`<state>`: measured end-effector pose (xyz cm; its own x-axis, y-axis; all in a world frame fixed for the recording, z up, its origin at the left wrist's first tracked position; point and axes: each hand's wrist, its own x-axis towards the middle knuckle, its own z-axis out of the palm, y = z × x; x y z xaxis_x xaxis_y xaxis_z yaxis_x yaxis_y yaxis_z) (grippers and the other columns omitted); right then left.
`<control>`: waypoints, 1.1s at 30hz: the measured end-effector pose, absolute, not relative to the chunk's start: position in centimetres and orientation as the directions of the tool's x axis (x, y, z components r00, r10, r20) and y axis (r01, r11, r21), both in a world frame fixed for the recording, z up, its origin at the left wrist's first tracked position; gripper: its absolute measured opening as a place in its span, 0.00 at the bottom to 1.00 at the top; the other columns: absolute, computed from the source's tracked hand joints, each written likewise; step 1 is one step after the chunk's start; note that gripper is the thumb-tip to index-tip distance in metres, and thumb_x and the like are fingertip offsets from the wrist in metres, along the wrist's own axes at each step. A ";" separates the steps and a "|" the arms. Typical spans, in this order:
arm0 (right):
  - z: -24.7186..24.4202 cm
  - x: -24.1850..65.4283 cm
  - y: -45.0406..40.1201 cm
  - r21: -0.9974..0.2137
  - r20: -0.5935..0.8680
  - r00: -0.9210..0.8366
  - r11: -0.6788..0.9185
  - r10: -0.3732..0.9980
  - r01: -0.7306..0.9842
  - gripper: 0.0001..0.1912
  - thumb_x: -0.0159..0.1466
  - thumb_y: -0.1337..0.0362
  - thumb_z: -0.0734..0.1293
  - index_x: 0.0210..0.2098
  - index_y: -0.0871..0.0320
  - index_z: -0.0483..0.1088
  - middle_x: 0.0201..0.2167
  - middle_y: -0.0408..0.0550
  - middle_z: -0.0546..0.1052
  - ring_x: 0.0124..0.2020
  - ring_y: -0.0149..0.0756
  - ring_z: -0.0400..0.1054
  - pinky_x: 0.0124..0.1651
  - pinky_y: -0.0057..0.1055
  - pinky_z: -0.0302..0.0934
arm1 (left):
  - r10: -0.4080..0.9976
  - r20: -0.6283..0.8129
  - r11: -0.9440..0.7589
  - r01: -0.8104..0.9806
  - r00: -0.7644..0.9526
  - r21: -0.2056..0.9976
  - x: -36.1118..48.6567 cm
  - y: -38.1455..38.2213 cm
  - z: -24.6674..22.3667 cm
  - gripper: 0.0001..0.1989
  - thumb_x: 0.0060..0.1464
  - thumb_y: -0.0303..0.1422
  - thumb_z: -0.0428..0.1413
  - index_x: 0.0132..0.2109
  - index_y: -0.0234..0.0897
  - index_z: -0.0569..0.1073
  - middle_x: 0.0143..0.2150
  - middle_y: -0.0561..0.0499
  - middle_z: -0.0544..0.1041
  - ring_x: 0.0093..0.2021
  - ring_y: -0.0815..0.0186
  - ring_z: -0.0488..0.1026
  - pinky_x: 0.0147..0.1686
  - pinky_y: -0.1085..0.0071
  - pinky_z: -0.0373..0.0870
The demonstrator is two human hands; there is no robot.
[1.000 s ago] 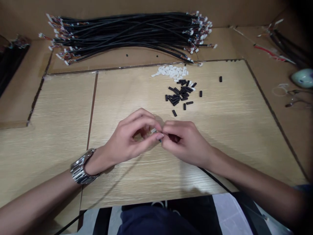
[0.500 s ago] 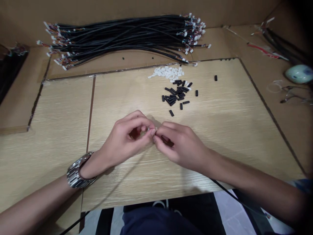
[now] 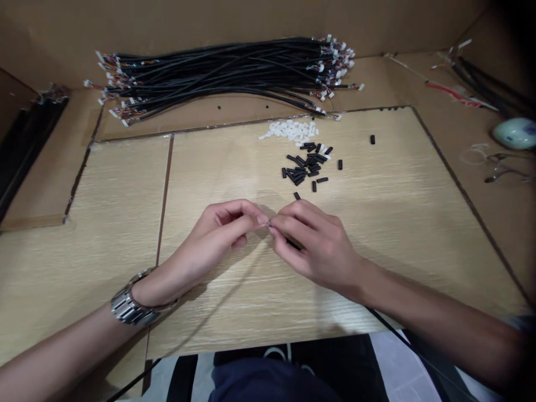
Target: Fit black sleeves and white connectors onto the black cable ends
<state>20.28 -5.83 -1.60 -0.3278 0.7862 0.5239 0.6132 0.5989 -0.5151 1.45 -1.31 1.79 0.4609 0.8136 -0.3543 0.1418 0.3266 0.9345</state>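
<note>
My left hand (image 3: 228, 226), with a metal watch on its wrist, pinches something tiny between thumb and index finger. My right hand (image 3: 316, 240) is closed, its fingertips meeting those of the left over the table. A black cable (image 3: 387, 325) comes out from under my right wrist and hangs past the table's front edge; a dark bit of it shows within the right hand. What lies between the fingertips is too small and hidden to make out. Just beyond the right fingers are several short black sleeves (image 3: 312, 161) and a pile of small white connector housings (image 3: 291, 131).
A bundle of black cables (image 3: 226, 70) with white connectors at both ends lies along the back. More dark cables (image 3: 33, 145) rest at the left. At the right edge are a pale green rounded object (image 3: 515, 133) and a red-handled tool (image 3: 454, 92).
My hands remain fingertip to fingertip. The left fingers have drawn in flatter, and the right hand has turned slightly over the nearest black sleeve. The whole view has shifted a little.
</note>
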 end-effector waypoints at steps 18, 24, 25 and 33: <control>-1.2 20.1 -5.7 -0.715 0.463 -0.274 0.538 0.843 0.446 0.07 0.60 0.77 0.64 0.29 0.62 0.71 0.27 0.46 0.70 0.28 0.30 0.63 0.31 0.28 0.59 | 0.792 -0.237 0.110 0.251 0.562 0.962 0.9 -1.2 1.0 0.07 0.64 0.37 0.54 0.44 0.38 0.71 0.31 0.55 0.69 0.21 0.74 0.63 0.18 0.79 0.64; -1.1 20.1 -5.7 -0.715 0.477 -0.275 0.551 0.835 0.431 0.07 0.60 0.77 0.65 0.29 0.62 0.71 0.26 0.45 0.70 0.28 0.29 0.63 0.31 0.28 0.59 | 0.779 0.178 -0.435 0.314 0.602 0.844 0.4 -1.1 0.8 0.07 0.60 0.31 0.59 0.46 0.37 0.75 0.34 0.52 0.69 0.30 0.71 0.67 0.25 0.76 0.64; -1.0 20.1 -5.7 -0.716 0.476 -0.282 0.553 0.833 0.426 0.07 0.60 0.77 0.65 0.29 0.62 0.71 0.26 0.45 0.69 0.28 0.30 0.63 0.31 0.28 0.59 | 0.742 0.215 -0.497 0.306 0.635 0.812 0.3 -1.0 0.9 0.08 0.59 0.30 0.60 0.46 0.37 0.75 0.34 0.52 0.69 0.31 0.70 0.68 0.26 0.76 0.64; -1.1 20.0 -5.7 -0.755 0.424 -0.328 0.530 0.844 0.386 0.06 0.62 0.75 0.64 0.31 0.60 0.70 0.27 0.43 0.67 0.26 0.28 0.61 0.29 0.26 0.57 | 0.554 0.250 -0.715 0.300 0.794 0.632 -0.7 0.2 2.6 0.05 0.63 0.29 0.56 0.44 0.35 0.76 0.37 0.49 0.74 0.34 0.68 0.72 0.32 0.74 0.68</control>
